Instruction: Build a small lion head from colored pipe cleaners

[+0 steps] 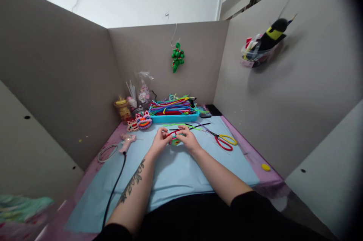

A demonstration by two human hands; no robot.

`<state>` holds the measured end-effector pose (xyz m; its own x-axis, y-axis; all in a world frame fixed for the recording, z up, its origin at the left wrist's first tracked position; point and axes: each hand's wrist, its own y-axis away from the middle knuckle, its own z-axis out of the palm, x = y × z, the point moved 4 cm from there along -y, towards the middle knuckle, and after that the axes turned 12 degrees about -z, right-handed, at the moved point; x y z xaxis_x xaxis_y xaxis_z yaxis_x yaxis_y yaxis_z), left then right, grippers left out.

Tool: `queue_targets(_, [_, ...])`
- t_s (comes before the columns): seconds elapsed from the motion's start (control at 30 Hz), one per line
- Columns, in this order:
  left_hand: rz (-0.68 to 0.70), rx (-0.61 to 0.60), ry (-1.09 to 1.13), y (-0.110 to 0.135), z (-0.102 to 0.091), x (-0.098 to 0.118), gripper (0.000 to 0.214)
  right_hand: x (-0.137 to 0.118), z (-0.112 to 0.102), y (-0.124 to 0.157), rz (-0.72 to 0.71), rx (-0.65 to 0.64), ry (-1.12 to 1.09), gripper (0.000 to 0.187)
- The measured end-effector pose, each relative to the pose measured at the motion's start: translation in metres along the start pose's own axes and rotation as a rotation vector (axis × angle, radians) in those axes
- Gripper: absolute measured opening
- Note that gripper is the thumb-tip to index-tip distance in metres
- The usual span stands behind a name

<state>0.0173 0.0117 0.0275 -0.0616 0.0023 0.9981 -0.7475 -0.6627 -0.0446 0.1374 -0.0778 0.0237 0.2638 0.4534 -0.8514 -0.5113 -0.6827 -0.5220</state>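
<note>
Both hands meet at the middle of the light blue mat (176, 173). My left hand (160, 139) pinches a red pipe cleaner (172, 133) with curled fingers. My right hand (188, 138) is closed over a small multicoloured pipe-cleaner piece (176, 142) that shows green and yellow between the hands. Loose green and black pipe cleaners (187, 125) lie just beyond the fingers.
A turquoise tray of coloured pipe cleaners (173, 110) stands at the back. Scissors with red and yellow handles (224, 141) lie to the right, a pink glue gun (126, 143) with black cord to the left. Finished craft faces (141, 121) and jars sit back left. Grey partitions enclose the desk.
</note>
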Motion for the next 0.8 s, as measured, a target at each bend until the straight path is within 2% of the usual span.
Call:
queue_targets(0.33, [0.018, -0.049, -0.093, 0.003, 0.002, 0.001, 0.049, 0.002, 0.002, 0.001, -0.108, -0.101, 0.188, 0.007])
queue_targets(0.43, [0.017, -0.047, -0.117, 0.002, 0.000, 0.000, 0.047, 0.003, 0.001, 0.001, -0.075, -0.075, 0.186, 0.008])
queue_targets(0.63, [-0.032, -0.055, 0.028, -0.001, -0.006, 0.002, 0.048, 0.012, -0.005, -0.002, 0.041, -0.002, 0.089, 0.014])
queue_targets(0.8, [-0.080, -0.110, -0.020, 0.000, -0.001, -0.003, 0.052, 0.020, -0.001, -0.001, 0.100, -0.025, 0.013, 0.013])
